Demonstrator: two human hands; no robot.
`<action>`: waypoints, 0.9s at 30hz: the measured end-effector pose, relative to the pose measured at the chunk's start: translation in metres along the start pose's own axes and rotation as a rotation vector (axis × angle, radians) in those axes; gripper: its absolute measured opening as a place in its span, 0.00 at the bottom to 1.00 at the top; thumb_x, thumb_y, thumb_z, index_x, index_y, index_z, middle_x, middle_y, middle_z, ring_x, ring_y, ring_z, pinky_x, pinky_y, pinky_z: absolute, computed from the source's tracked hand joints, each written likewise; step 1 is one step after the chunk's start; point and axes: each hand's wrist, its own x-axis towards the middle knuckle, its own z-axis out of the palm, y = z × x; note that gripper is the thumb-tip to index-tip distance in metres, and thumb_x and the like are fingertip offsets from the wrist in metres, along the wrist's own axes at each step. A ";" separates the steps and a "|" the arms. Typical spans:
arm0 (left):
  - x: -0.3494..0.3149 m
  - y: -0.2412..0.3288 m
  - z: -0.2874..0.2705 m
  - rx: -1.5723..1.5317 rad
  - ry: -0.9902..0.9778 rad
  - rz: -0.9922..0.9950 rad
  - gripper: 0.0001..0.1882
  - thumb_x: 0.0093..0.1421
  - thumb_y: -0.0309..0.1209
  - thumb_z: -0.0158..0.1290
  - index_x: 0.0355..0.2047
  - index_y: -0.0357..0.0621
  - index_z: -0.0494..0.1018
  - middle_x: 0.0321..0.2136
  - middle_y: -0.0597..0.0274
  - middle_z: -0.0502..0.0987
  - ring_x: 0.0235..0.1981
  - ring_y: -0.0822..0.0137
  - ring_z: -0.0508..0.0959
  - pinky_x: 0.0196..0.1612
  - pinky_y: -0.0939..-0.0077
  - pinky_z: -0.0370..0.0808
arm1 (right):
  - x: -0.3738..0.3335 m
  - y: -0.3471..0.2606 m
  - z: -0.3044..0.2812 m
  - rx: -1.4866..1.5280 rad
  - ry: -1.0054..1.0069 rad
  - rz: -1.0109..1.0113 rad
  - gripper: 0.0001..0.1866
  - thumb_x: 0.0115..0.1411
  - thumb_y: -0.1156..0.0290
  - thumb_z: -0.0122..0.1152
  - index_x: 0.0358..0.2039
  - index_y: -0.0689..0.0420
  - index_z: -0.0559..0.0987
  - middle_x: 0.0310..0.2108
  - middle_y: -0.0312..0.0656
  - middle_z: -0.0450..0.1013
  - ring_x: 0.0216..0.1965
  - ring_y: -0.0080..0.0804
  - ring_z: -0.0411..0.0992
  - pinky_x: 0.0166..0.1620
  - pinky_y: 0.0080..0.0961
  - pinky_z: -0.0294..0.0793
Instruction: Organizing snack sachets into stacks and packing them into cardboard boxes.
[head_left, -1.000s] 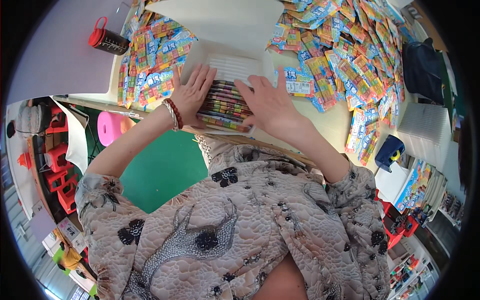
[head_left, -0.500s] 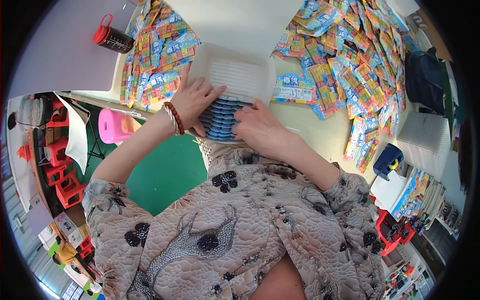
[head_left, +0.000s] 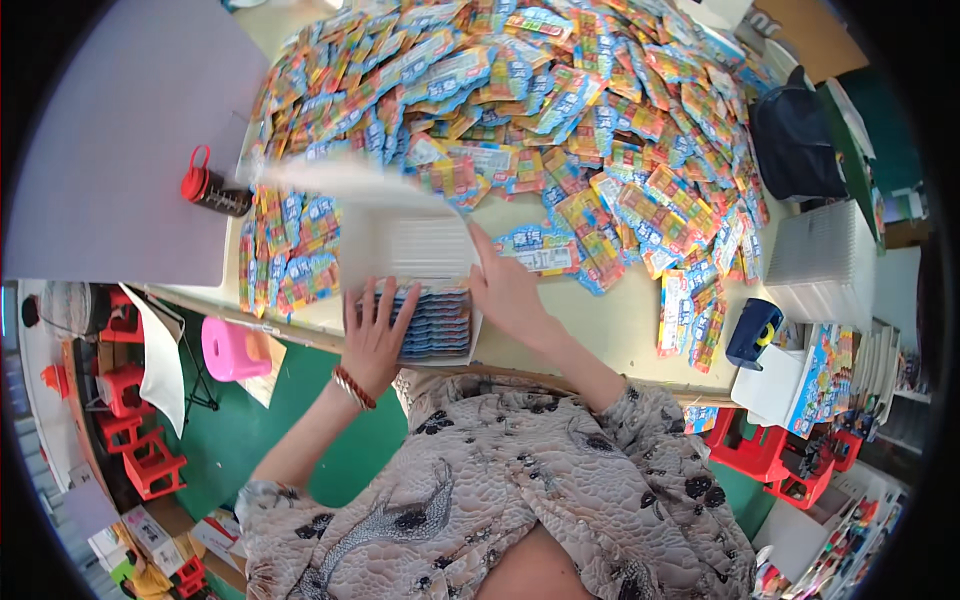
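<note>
At the table's near edge stands a white box [head_left: 400,228] with a ribbed floor, its blurred white flap [head_left: 340,178] raised along the far side. A row of blue-edged candy packets [head_left: 438,322] fills the near part of the box. Across the left of these packets lies my left hand [head_left: 374,335], its fingers spread. My right hand [head_left: 512,300] grips the box's right wall near the rim; part of its fingers is hidden.
A large heap of colourful candy packets [head_left: 590,130] covers the far table. Ribbed white trays [head_left: 825,262] stack at the right, near a dark blue tape dispenser [head_left: 753,333]. A red-lidded bottle [head_left: 213,190] stands left, a pink stool [head_left: 236,350] below.
The white flap has tilted up from lying over the table, uncovering the packet heap. My right hand has left the packets for the box's right wall; my left hand has moved nearer onto the packets.
</note>
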 end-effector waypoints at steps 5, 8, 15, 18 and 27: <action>0.006 -0.006 -0.001 -0.122 0.171 -0.203 0.56 0.38 0.26 0.64 0.67 0.56 0.47 0.62 0.51 0.55 0.62 0.44 0.57 0.60 0.42 0.56 | 0.029 -0.021 -0.002 0.105 0.026 -0.081 0.30 0.58 0.74 0.46 0.63 0.55 0.57 0.21 0.58 0.71 0.24 0.57 0.71 0.30 0.54 0.66; 0.042 -0.020 -0.005 -0.008 0.274 -0.204 0.59 0.35 0.29 0.67 0.67 0.55 0.47 0.59 0.52 0.57 0.61 0.45 0.58 0.60 0.45 0.56 | 0.074 -0.007 0.002 0.087 0.123 -0.133 0.29 0.61 0.70 0.47 0.63 0.54 0.57 0.25 0.56 0.73 0.28 0.56 0.72 0.32 0.51 0.69; 0.049 -0.033 0.002 -0.038 0.136 -0.261 0.70 0.27 0.41 0.73 0.68 0.54 0.41 0.63 0.52 0.52 0.64 0.42 0.52 0.63 0.41 0.50 | 0.097 0.028 -0.013 0.239 0.197 -0.083 0.17 0.64 0.61 0.51 0.48 0.58 0.74 0.31 0.48 0.76 0.35 0.38 0.75 0.39 0.32 0.73; 0.048 -0.022 -0.017 -0.125 0.159 -0.230 0.70 0.29 0.52 0.70 0.68 0.48 0.41 0.68 0.50 0.41 0.68 0.43 0.43 0.64 0.39 0.45 | 0.095 0.070 -0.050 0.292 0.717 -0.073 0.14 0.62 0.65 0.57 0.45 0.58 0.76 0.28 0.38 0.74 0.30 0.22 0.71 0.35 0.21 0.71; 0.136 0.098 -0.032 -1.263 0.572 0.204 0.37 0.53 0.26 0.60 0.62 0.43 0.58 0.56 0.53 0.66 0.57 0.58 0.68 0.57 0.66 0.66 | 0.140 0.129 -0.118 0.245 0.601 0.113 0.23 0.56 0.63 0.61 0.47 0.65 0.75 0.30 0.46 0.78 0.31 0.33 0.76 0.36 0.28 0.74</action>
